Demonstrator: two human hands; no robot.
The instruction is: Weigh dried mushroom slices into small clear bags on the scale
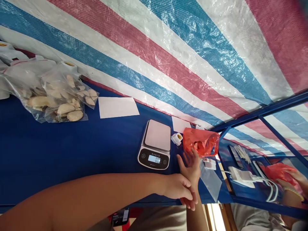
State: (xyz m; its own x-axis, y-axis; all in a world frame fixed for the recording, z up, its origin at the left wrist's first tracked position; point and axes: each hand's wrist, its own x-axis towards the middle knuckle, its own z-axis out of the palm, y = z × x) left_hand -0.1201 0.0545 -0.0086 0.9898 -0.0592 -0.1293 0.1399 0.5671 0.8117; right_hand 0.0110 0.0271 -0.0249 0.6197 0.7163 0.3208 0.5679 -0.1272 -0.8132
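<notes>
My right hand (191, 166) is open with its fingers spread, at the near edge of a red plastic bag (204, 136); the fingertips overlap the bag, and I cannot tell if they press on it. My left hand (181, 190) crosses over my right wrist with its fingers curled together, and nothing shows in them. Left of my hands stands a digital kitchen scale (157, 138) with a bare platform and a lit display reading 0.0. A white lamp-socket plug adapter (177, 138) lies between the scale and the bag.
Clear zip bags of pale dried slices (64, 106) lie at the left. White paper (117, 107) rests behind the scale. A clear bag (211, 179) sits right of my right hand. Beyond the blue frame (264, 110), a power strip (240, 175) and another person's hands (295, 179) with a red bag appear.
</notes>
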